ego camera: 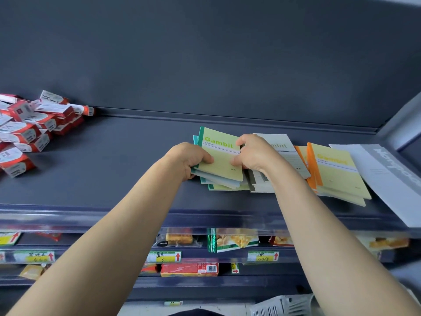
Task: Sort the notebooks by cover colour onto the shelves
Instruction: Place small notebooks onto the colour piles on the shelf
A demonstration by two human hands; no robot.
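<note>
A green-spined "Gambit" notebook point(222, 153) tops a small stack on the dark shelf point(114, 169). My left hand point(189, 159) grips the stack's left edge, thumb on the top cover. My right hand point(255, 153) pinches the same notebook's right edge and partly hides a grey-spined notebook pile point(282, 151) beside it. Right of that lie orange-spined notebooks point(335, 172), overlapping one another. A large grey-and-white notebook point(387, 179) lies at the far right, hanging over the shelf's front edge.
Several red-and-white boxes point(29, 128) are heaped at the shelf's left end. Lower shelves hold snack packets point(232, 240) behind yellow price tags point(164, 256). The shelf's side wall point(401, 126) stands close on the right.
</note>
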